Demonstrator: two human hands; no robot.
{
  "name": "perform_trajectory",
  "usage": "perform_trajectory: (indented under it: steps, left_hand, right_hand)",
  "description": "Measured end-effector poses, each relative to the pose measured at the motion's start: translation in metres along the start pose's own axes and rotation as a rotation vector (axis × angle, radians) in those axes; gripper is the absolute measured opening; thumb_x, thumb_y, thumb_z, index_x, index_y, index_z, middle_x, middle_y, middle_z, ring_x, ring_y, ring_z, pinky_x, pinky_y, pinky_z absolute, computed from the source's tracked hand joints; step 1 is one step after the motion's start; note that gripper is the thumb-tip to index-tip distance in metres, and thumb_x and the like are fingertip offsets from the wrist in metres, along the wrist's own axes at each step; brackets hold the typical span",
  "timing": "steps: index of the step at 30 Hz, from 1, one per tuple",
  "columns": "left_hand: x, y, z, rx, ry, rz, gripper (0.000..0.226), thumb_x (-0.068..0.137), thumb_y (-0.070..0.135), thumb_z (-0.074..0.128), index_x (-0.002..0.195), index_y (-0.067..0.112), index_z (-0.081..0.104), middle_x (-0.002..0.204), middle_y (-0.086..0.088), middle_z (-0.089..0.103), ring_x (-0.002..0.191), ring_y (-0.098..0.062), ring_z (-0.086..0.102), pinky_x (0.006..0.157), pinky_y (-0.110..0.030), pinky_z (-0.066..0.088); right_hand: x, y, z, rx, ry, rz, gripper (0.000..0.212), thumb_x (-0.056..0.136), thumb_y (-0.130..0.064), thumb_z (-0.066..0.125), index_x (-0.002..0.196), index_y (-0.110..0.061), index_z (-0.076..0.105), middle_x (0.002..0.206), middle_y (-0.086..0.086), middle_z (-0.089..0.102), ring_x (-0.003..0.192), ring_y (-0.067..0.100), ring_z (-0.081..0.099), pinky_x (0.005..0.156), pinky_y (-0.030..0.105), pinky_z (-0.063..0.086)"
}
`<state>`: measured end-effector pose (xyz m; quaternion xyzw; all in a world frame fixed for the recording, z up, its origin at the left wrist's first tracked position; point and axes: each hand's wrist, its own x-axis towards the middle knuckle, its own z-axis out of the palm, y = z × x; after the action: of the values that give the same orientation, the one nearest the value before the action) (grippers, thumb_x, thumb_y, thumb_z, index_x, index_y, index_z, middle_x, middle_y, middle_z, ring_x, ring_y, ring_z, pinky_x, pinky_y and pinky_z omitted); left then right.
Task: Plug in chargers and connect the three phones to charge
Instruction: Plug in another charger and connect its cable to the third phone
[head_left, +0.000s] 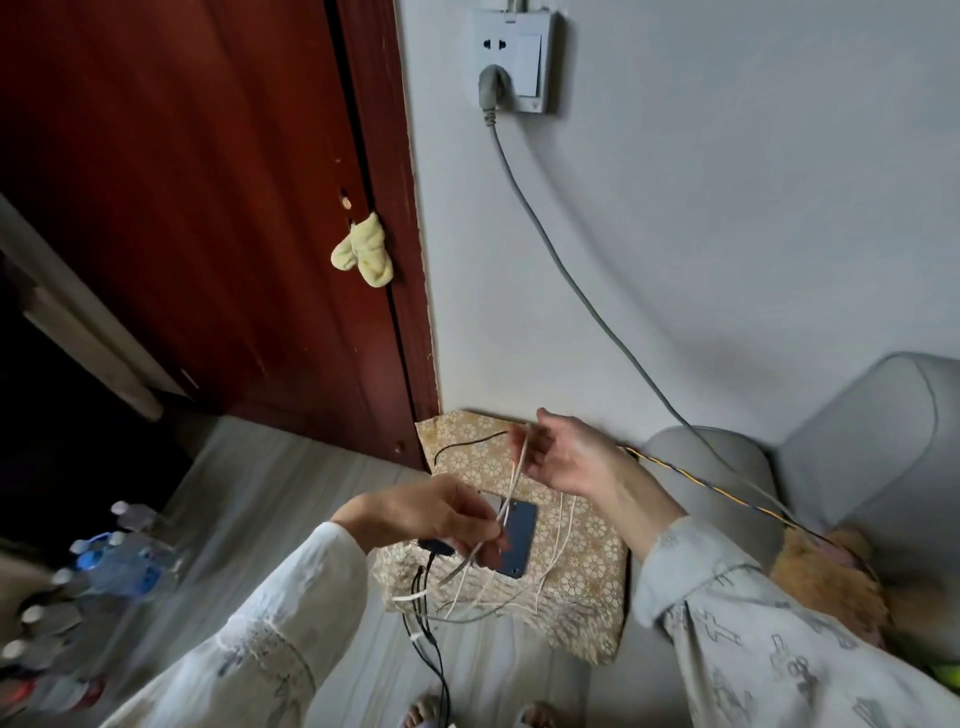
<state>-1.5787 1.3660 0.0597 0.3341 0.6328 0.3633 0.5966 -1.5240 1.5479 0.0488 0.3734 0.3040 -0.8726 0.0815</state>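
Above patterned cushion | left hand pinches white cable | right hand grips same cable | phone on cushion

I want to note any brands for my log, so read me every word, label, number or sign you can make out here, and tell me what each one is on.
No text can be read in this view.
White wall socket plate: a small dark mark at its top edge, too small to read.
Blue-labelled plastic water bottles: labels blurred, unreadable.
Dark blue phone on the gold floral cushion: no marking visible.
Patterned sleeves: cross shapes, not letters.
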Motion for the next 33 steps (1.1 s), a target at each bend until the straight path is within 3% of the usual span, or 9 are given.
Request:
perform_trajectory:
  steps: [3,5,8,11,17,20,26,29,33]
  left_hand:
    - [-0.003,-0.012,-0.006,0.129,0.011,-0.076,0.029,0.090,0.013,0.054,0.117,0.006,0.061,0.101,0.004,0.071,0.093,-0.010,0.064,0.084,-0.022,0.049]
    - [-0.002,-0.022,-0.012,0.107,0.228,-0.068,0.034,0.091,0.010,0.052,0.124,0.008,0.055,0.115,-0.002,0.067,0.105,-0.014,0.061,0.094,-0.028,0.047]
    - [0.007,-0.025,-0.025,-0.467,0.615,-0.045,0.034,0.096,0.014,0.041,0.125,0.000,0.050,0.102,-0.007,0.068,0.093,-0.018,0.064,0.084,-0.030,0.051]
    - [0.014,-0.013,-0.036,-0.920,0.576,0.005,0.043,0.098,0.034,0.034,0.116,-0.002,0.049,0.097,-0.012,0.070,0.081,-0.020,0.069,0.069,-0.031,0.056]
    - [0.027,0.011,-0.045,-1.106,0.617,0.128,0.036,0.096,0.033,0.040,0.090,0.002,0.057,0.060,-0.003,0.069,0.052,-0.013,0.067,0.050,-0.021,0.055]
    - [0.026,0.011,-0.042,-0.961,0.574,0.182,0.024,0.097,0.022,0.038,0.088,0.009,0.057,0.057,0.002,0.064,0.052,-0.012,0.063,0.051,-0.021,0.054]
    - [0.011,0.005,-0.015,-0.349,0.305,0.142,0.020,0.093,0.018,0.047,0.085,0.013,0.064,0.076,0.002,0.072,0.077,-0.011,0.067,0.078,-0.024,0.053]
    - [0.007,0.004,-0.008,-0.088,0.219,0.072,0.019,0.093,0.016,0.047,0.091,0.010,0.066,0.085,0.000,0.072,0.081,-0.009,0.067,0.084,-0.027,0.049]
    - [0.000,-0.007,-0.004,0.155,0.141,-0.053,0.024,0.093,0.013,0.048,0.107,0.002,0.064,0.105,-0.012,0.070,0.082,-0.005,0.063,0.077,-0.021,0.046]
  right_hand:
    - [-0.002,-0.006,0.012,-0.106,-0.022,-0.081,0.024,0.095,-0.012,0.043,0.077,-0.005,0.057,0.049,0.003,0.059,0.042,0.013,0.056,0.040,0.020,0.048]
    - [-0.006,-0.008,0.014,-0.372,-0.172,-0.148,0.017,0.092,-0.007,0.046,0.082,-0.005,0.060,0.062,0.005,0.063,0.055,0.016,0.061,0.052,0.025,0.053]
    - [-0.015,-0.009,0.012,-0.795,-0.389,-0.171,0.012,0.088,-0.006,0.054,0.086,-0.008,0.065,0.080,0.004,0.069,0.077,0.016,0.065,0.074,0.027,0.054]
    - [-0.020,-0.004,0.009,-1.085,-0.433,-0.152,0.013,0.086,-0.007,0.058,0.089,-0.013,0.069,0.084,-0.003,0.071,0.084,0.013,0.066,0.085,0.031,0.052]
    - [-0.015,0.020,-0.006,-1.434,-0.382,-0.093,0.022,0.085,-0.013,0.062,0.105,-0.006,0.069,0.091,0.001,0.071,0.071,-0.002,0.065,0.078,0.019,0.052]
    - [-0.010,0.026,-0.018,-1.285,-0.290,-0.096,0.022,0.089,-0.015,0.058,0.106,-0.004,0.067,0.099,0.008,0.072,0.073,0.005,0.066,0.076,0.022,0.054]
    - [0.003,-0.004,-0.002,-0.385,-0.261,-0.013,0.040,0.094,-0.037,0.042,0.103,-0.001,0.058,0.084,0.010,0.071,0.080,0.022,0.067,0.082,0.034,0.052]
    - [0.006,-0.017,0.017,-0.042,-0.210,-0.013,0.035,0.096,-0.029,0.043,0.103,0.003,0.055,0.078,0.014,0.071,0.067,0.024,0.070,0.061,0.032,0.058]
    - [0.009,-0.028,0.026,0.085,-0.004,-0.094,0.025,0.097,-0.019,0.041,0.087,-0.002,0.056,0.071,0.007,0.058,0.057,0.017,0.060,0.045,0.022,0.052]
